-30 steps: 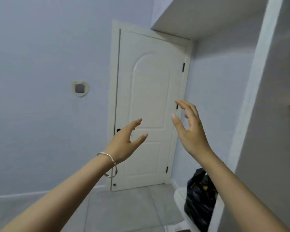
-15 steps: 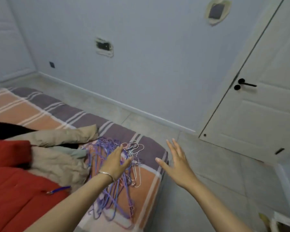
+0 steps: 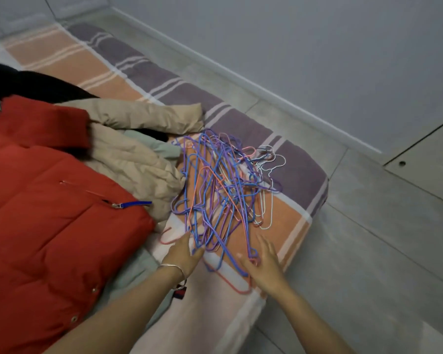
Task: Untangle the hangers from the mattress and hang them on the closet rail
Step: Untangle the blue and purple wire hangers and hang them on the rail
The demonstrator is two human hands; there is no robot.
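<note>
A tangled heap of thin wire hangers [image 3: 223, 185] in purple, blue, pink and white lies on the striped mattress [image 3: 299, 172] near its corner. My left hand [image 3: 183, 254], with a bangle on the wrist, reaches to the near left edge of the heap, fingers straight and touching the wires. My right hand [image 3: 265, 259] hovers at the near right edge with fingers spread, holding nothing. The closet rail is out of view.
A red padded jacket [image 3: 49, 213] covers the mattress to the left, with a beige coat [image 3: 138, 154] and dark clothes behind it. Grey tiled floor [image 3: 368, 238] runs along the mattress on the right, up to the wall's white skirting.
The view has swung from the door down to the mattress. Both hands have dropped from the air to the near edge of the hanger heap.
</note>
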